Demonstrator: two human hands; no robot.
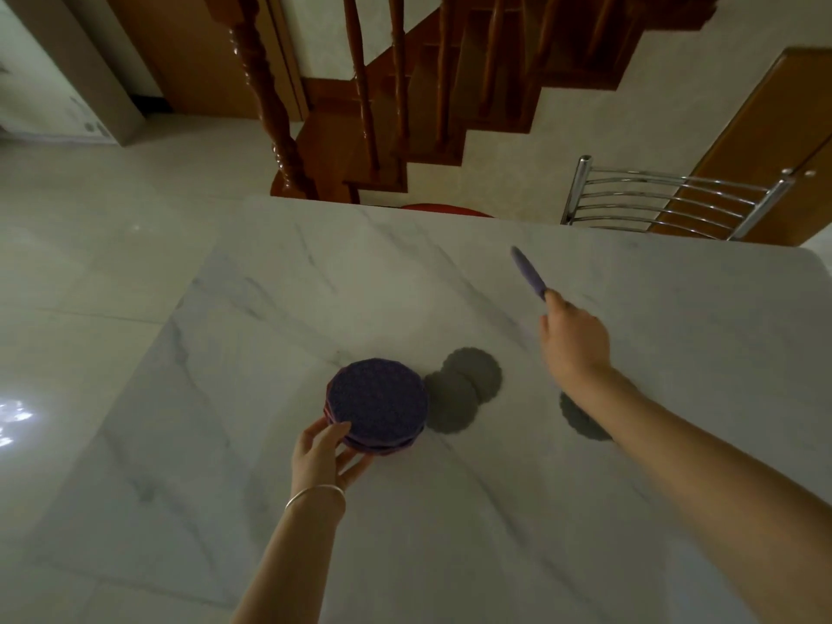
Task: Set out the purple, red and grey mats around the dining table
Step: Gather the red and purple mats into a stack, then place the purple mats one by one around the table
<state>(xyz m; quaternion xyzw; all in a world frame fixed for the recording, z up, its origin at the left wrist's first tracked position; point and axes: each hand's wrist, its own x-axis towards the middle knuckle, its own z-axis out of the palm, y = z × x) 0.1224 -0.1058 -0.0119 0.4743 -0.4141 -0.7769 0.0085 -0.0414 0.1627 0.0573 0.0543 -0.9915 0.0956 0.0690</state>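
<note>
Head view — right hand pinches purple mat.

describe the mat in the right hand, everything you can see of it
The purple mat is thin, seen nearly edge-on, so its face and outline barely show. It looks soft, with a textured surface. The right hand pinches its near end between the fingertips and holds it in the air, tilted up and away over the far right part of the table. Nothing else touches it.
</note>
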